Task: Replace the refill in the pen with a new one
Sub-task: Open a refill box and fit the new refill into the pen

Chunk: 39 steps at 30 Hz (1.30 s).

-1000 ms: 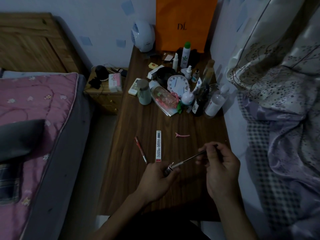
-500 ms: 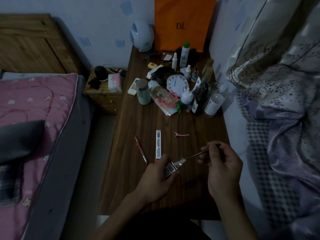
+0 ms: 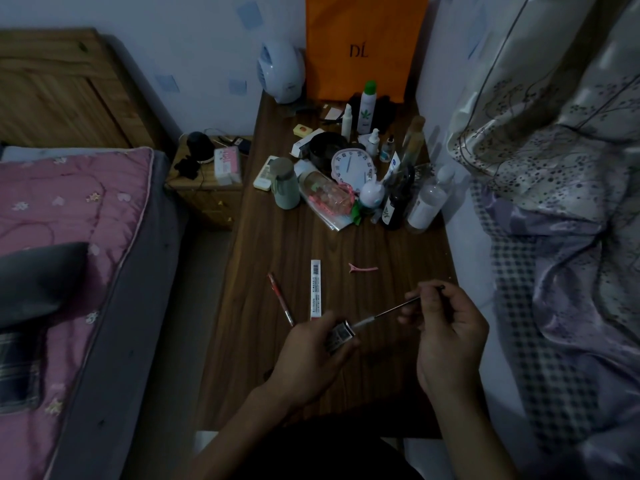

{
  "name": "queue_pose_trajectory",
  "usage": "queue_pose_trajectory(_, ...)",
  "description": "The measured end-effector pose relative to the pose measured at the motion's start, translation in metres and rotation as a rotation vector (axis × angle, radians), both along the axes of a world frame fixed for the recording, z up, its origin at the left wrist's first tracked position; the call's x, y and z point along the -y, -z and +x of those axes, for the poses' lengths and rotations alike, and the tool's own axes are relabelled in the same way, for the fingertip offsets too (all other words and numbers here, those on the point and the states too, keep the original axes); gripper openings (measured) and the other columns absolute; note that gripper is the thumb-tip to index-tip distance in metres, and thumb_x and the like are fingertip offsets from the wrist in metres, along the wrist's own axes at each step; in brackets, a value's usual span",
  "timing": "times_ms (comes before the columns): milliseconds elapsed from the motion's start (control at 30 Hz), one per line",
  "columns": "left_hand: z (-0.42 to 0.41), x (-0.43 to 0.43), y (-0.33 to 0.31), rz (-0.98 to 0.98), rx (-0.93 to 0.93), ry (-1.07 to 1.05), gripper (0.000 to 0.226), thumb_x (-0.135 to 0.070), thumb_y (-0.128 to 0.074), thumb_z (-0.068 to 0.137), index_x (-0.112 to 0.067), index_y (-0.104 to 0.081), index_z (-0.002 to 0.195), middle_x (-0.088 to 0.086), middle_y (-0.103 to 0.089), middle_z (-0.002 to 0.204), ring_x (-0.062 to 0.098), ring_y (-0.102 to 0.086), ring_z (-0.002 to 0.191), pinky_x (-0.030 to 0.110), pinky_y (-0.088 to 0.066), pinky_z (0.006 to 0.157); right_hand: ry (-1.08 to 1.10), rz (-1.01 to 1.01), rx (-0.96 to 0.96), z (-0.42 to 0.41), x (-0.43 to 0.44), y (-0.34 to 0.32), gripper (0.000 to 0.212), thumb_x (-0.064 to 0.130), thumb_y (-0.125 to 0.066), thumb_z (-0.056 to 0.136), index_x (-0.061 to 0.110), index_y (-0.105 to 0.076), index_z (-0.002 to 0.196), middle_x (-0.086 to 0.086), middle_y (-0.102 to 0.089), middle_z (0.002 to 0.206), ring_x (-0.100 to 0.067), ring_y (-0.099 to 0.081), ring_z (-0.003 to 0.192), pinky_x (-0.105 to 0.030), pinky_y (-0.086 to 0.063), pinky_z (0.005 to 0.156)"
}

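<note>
My left hand [image 3: 311, 355] grips a crumpled sleeve with a barcode label [image 3: 341, 336] above the front of the wooden table [image 3: 263, 375]. A thin dark refill [image 3: 394, 310] sticks out of that sleeve toward the upper right. My right hand [image 3: 446, 334] pinches the refill's far end, and its dark tip shows past the fingers. A red pen [image 3: 280, 299] lies on the table left of the hands. Beside it lies a white packaged refill strip [image 3: 315, 289] with a barcode.
A pink hair clip [image 3: 363, 268] lies behind the hands. Bottles, a white clock [image 3: 353, 166] and a green cup [image 3: 285, 183] crowd the table's far half, in front of an orange bag [image 3: 363, 46]. A pink-covered bed [image 3: 62, 237] is left, patterned bedding [image 3: 561, 202] right.
The sleeve has bunched up in my left hand and more of the refill shows bare. My right hand has drawn slightly away to the right.
</note>
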<state>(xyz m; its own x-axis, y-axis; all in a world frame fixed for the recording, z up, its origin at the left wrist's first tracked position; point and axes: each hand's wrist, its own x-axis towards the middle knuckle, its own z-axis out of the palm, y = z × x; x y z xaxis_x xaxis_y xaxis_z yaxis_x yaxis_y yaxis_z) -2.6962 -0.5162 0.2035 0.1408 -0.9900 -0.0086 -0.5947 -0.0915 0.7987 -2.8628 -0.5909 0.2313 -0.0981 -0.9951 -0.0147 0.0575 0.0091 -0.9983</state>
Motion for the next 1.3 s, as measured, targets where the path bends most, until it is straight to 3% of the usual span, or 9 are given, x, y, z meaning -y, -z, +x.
queue_pose_trajectory(333,-0.005,0.001,-0.007,-0.006,-0.002,-0.011,0.017,-0.030,-0.072,0.083,-0.025,-0.064,0.096,-0.025,-0.055,0.070,-0.010,-0.053,0.063,0.007,-0.036,0.059,-0.046,0.110,0.009,0.007,0.000,0.005,0.019,0.018,-0.061,0.095,0.032,-0.073,0.089,0.000,-0.074,0.083,-0.012,-0.069,0.069,-0.024,-0.056,0.056)
queue_pose_trajectory(500,-0.006,0.001,-0.011,-0.010,0.006,0.007,0.020,-0.029,-0.072,0.084,-0.020,-0.067,0.101,-0.008,-0.069,0.083,0.003,-0.062,0.074,0.016,-0.046,0.065,-0.114,0.152,-0.089,0.010,-0.004,0.013,0.017,0.023,-0.065,0.092,0.037,-0.073,0.089,0.006,-0.076,0.085,-0.007,-0.071,0.075,-0.022,-0.055,0.058)
queue_pose_trajectory(633,-0.007,0.002,-0.011,0.000,0.025,-0.002,0.020,-0.030,-0.070,0.085,-0.019,-0.067,0.101,-0.009,-0.068,0.083,0.003,-0.061,0.073,0.014,-0.044,0.065,-0.180,0.163,-0.154,0.012,-0.008,0.015,0.015,0.026,-0.069,0.089,0.040,-0.074,0.090,0.012,-0.075,0.084,-0.004,-0.070,0.072,-0.018,-0.053,0.054)
queue_pose_trajectory(767,-0.007,0.003,-0.010,0.009,0.017,-0.008,0.023,-0.031,-0.068,0.086,-0.022,-0.068,0.107,-0.010,-0.070,0.087,0.003,-0.064,0.075,0.017,-0.048,0.066,-0.347,0.135,-0.316,0.013,-0.011,0.015,0.015,0.026,-0.070,0.087,0.041,-0.073,0.087,0.022,-0.071,0.093,0.002,-0.068,0.084,-0.015,-0.054,0.061)
queue_pose_trajectory(867,-0.007,0.003,-0.010,0.012,0.010,-0.009,0.022,-0.033,-0.067,0.087,-0.024,-0.068,0.107,-0.010,-0.070,0.086,0.001,-0.063,0.073,0.013,-0.044,0.063,-0.442,0.116,-0.327,0.013,-0.014,0.012,0.025,0.021,-0.070,0.089,0.041,-0.068,0.102,0.031,-0.067,0.099,0.010,-0.065,0.093,-0.007,-0.051,0.067)
queue_pose_trajectory(967,-0.005,0.002,-0.008,0.008,0.010,-0.043,0.019,-0.034,-0.068,0.086,-0.023,-0.068,0.101,-0.006,-0.071,0.083,0.007,-0.065,0.072,0.025,-0.049,0.063,-0.437,0.115,-0.308,0.013,-0.016,0.014,0.034,0.019,-0.071,0.087,0.040,-0.064,0.114,0.026,-0.068,0.102,0.003,-0.066,0.096,-0.014,-0.055,0.072)
queue_pose_trajectory(1133,-0.004,0.002,-0.005,0.005,0.000,-0.049,0.019,-0.037,-0.069,0.085,-0.025,-0.067,0.101,-0.008,-0.072,0.084,0.005,-0.065,0.073,0.024,-0.051,0.063,-0.405,0.006,-0.342,0.014,-0.016,0.013,0.044,0.006,-0.074,0.082,0.045,-0.063,0.099,0.022,-0.072,0.093,0.002,-0.068,0.091,-0.011,-0.054,0.074)
queue_pose_trajectory(1300,-0.003,0.002,-0.002,-0.017,0.005,-0.053,0.021,-0.037,-0.072,0.082,-0.028,-0.066,0.100,-0.008,-0.071,0.082,0.004,-0.064,0.072,0.017,-0.046,0.062,-0.373,0.005,-0.350,0.015,-0.018,0.016,0.039,0.005,-0.071,0.085,0.042,-0.063,0.094,0.024,-0.070,0.095,0.003,-0.068,0.089,-0.009,-0.053,0.067)
